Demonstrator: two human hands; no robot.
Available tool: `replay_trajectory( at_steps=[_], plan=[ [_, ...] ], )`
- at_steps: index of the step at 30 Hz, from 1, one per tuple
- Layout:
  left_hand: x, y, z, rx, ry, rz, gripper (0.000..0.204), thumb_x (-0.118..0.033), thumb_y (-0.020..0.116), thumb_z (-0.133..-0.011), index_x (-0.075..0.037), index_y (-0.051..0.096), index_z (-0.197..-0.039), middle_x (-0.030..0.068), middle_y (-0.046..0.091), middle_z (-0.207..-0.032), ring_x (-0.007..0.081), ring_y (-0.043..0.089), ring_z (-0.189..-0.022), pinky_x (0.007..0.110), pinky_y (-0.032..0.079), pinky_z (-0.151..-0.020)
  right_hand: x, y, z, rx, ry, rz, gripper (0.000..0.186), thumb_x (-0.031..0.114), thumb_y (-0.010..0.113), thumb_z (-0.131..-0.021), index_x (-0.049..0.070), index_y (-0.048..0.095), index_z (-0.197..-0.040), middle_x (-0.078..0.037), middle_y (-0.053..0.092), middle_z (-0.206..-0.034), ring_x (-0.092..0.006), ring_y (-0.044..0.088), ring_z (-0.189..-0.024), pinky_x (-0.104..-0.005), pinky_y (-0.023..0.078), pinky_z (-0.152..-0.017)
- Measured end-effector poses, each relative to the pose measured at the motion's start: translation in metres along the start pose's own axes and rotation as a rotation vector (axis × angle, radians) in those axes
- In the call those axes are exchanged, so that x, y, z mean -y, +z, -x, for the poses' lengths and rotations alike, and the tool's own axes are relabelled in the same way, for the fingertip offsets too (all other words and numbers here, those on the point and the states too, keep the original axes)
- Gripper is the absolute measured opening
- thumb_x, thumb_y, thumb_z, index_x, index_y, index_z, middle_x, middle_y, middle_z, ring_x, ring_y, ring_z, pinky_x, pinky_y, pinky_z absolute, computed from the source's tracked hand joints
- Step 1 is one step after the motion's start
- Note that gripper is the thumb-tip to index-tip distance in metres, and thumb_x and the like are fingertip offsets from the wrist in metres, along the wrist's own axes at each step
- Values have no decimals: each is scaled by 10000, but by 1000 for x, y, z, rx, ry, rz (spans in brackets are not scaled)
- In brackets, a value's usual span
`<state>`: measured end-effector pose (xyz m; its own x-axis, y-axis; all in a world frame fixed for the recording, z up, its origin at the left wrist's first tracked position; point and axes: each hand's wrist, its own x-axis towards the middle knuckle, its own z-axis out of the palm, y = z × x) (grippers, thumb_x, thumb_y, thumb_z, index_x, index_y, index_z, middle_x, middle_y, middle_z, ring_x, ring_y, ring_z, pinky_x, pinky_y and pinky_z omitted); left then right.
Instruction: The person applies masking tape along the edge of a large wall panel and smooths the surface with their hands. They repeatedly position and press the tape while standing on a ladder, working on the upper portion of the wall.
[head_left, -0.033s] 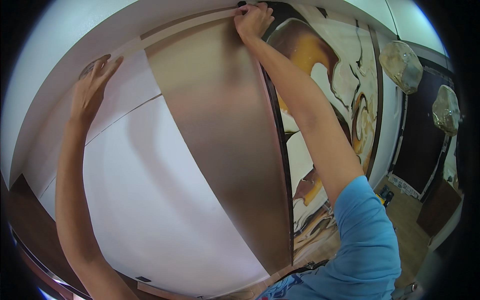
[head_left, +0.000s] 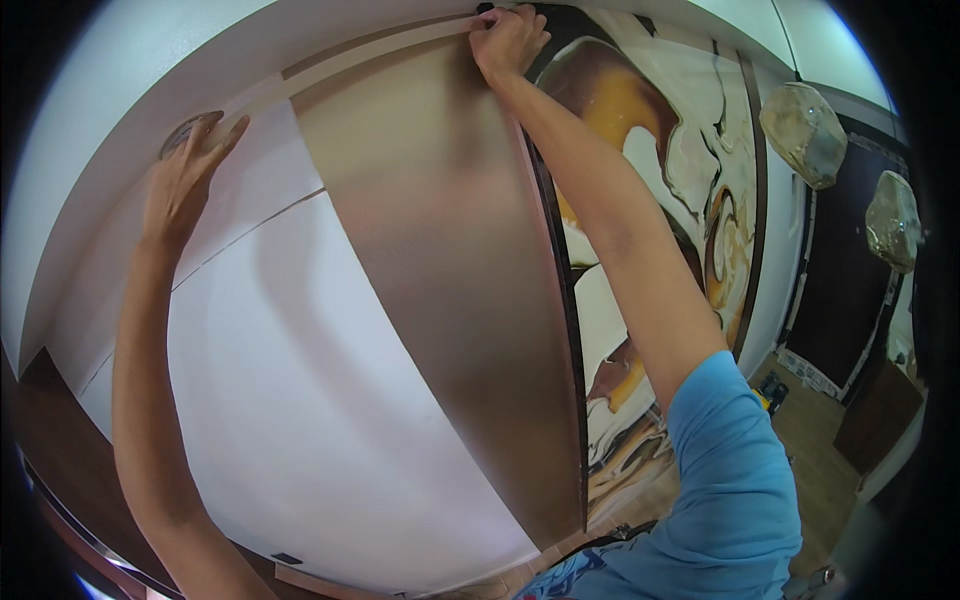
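Note:
My left hand is raised at the upper left, its fingers around a round, glossy roll of tape, partly hidden by the hand. From there a pale strip of tape appears to run along the top of the wall panels to my right hand. That hand is closed, fingers curled at the top of a dark vertical trim, where the strip ends; the fingertips are partly hidden. Below the strip are a bronze-brown panel and white panels.
A marbled panel in cream, black and amber stands right of the dark trim. Two glass pendant lamps hang farther right, before a dark door. A white ceiling edge curves overhead. A small black fitting sits low on the white panel.

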<state>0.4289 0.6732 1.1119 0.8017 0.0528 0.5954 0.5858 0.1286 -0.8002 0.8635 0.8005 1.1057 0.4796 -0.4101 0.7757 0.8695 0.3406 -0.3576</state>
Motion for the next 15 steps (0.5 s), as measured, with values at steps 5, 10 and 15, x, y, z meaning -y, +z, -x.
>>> replay_trajectory(
  at_steps=[5, 10, 15],
  plan=[
    [-6, 14, -6, 72, -148, 23, 745, 85, 510, -897, -310, 479, -1528, 117, 540, -1429, 360, 671, -1089, 446, 607, -883, 8, -3, -13, 191, -38, 124, 140, 212, 739, -867, 83, 795, -864, -133, 692, -1166, -321, 552, -1218, -507, 399, -1016],
    [-8, 30, -20, 122, -226, 24, 722, 88, 468, -918, -298, 478, -1528, 144, 560, -1388, 378, 696, -1009, 459, 622, -850, 6, 3, -20, 182, -112, 191, 155, 224, 737, -884, 85, 800, -908, -142, 682, -1198, -331, 556, -1220, -502, 414, -1011],
    [4, 24, -32, 159, -216, 84, 663, 73, 469, -932, -250, 500, -1511, 151, 612, -1291, 369, 701, -984, 482, 611, -845, 3, 13, -20, 143, -157, 195, 186, 239, 734, -896, 75, 796, -957, -141, 672, -1221, -324, 549, -1223, -512, 413, -1023]
  ],
)
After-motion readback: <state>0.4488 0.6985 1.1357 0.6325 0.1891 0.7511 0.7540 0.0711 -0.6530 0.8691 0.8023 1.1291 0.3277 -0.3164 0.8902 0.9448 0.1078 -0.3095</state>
